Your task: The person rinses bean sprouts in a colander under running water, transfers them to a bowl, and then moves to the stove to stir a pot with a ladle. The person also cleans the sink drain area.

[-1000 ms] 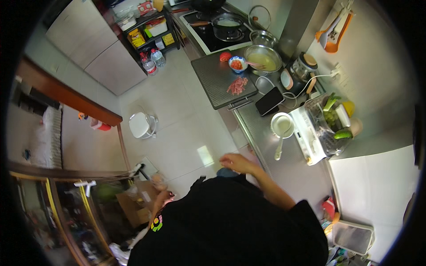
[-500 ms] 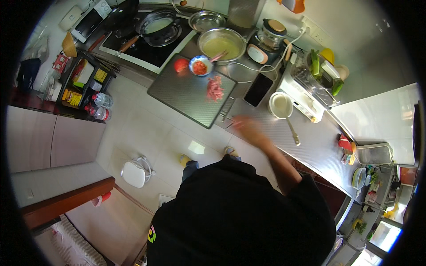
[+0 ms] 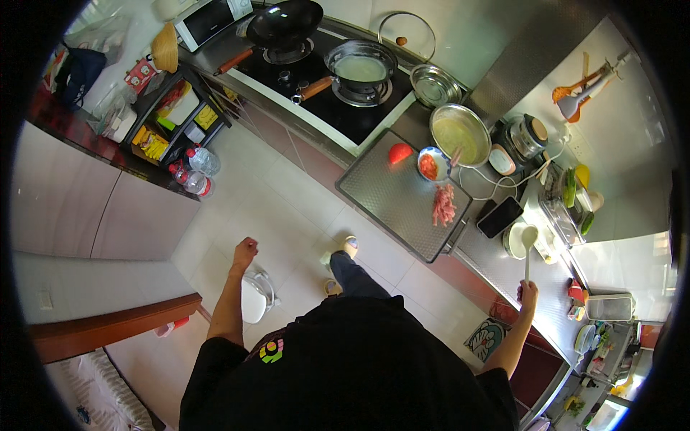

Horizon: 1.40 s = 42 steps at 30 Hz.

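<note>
My right hand (image 3: 527,293) is closed round the handle of a pale long-handled spoon (image 3: 530,237). The spoon's rounded bowl is raised over the right-hand counter, beside a white container (image 3: 513,243). Over the floor at the left, near a white stool (image 3: 254,300), my left hand (image 3: 246,251) is held with its fingers curled in and nothing visible in them. On the dark-rimmed metal cutting board (image 3: 388,194) lie a piece of tomato (image 3: 399,153) and a pile of cut raw meat (image 3: 444,205). A patterned bowl (image 3: 433,165) there holds chopped red pieces.
A pan (image 3: 361,68) with pale liquid and a dark wok (image 3: 284,23) sit on the stove, handles toward the floor. Behind the board stands a metal basin (image 3: 461,135) of yellowish liquid. A phone (image 3: 499,217) and a looping white cable lie on the counter.
My right hand has moved right along the counter and now holds the spoon, which stood in the white container before. My left hand has come into view. The view has shifted left.
</note>
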### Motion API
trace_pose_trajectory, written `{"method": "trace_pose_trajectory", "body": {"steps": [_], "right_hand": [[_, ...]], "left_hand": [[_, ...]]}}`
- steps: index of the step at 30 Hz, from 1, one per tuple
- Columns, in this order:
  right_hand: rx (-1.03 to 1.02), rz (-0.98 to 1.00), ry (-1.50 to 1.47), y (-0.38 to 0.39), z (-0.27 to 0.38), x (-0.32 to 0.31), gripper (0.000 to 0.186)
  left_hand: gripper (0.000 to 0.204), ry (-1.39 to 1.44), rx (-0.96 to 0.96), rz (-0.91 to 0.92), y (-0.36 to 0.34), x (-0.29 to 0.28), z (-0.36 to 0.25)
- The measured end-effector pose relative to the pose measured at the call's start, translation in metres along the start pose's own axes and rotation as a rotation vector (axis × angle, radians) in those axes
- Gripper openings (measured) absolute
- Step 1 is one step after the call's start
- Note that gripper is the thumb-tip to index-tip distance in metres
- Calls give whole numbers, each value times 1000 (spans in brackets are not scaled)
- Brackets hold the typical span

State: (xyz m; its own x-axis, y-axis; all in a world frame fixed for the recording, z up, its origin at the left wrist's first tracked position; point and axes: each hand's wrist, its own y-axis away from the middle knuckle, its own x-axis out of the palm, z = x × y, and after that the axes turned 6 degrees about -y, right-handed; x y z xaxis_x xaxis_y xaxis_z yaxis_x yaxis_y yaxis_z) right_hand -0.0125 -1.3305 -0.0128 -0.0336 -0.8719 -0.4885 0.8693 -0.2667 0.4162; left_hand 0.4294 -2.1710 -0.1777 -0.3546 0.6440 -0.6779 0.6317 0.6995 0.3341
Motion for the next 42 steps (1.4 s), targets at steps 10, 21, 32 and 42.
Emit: {"method": "trace_pose_trajectory", "body": {"steps": [10, 21, 32, 42], "right_hand": [[-191, 241, -821, 164, 156, 149, 8], [-421, 287, -242, 168, 395, 500, 25], [-843, -198, 748, 88, 499, 700, 45], [-752, -92, 856, 136, 488, 684, 49]], "left_hand": [[15, -7, 135, 541, -145, 10, -112], [13, 275, 352, 207, -432, -32, -298], [9, 125, 541, 509, -532, -54, -284], [6, 336, 510, 678, -539, -59, -288]]}}
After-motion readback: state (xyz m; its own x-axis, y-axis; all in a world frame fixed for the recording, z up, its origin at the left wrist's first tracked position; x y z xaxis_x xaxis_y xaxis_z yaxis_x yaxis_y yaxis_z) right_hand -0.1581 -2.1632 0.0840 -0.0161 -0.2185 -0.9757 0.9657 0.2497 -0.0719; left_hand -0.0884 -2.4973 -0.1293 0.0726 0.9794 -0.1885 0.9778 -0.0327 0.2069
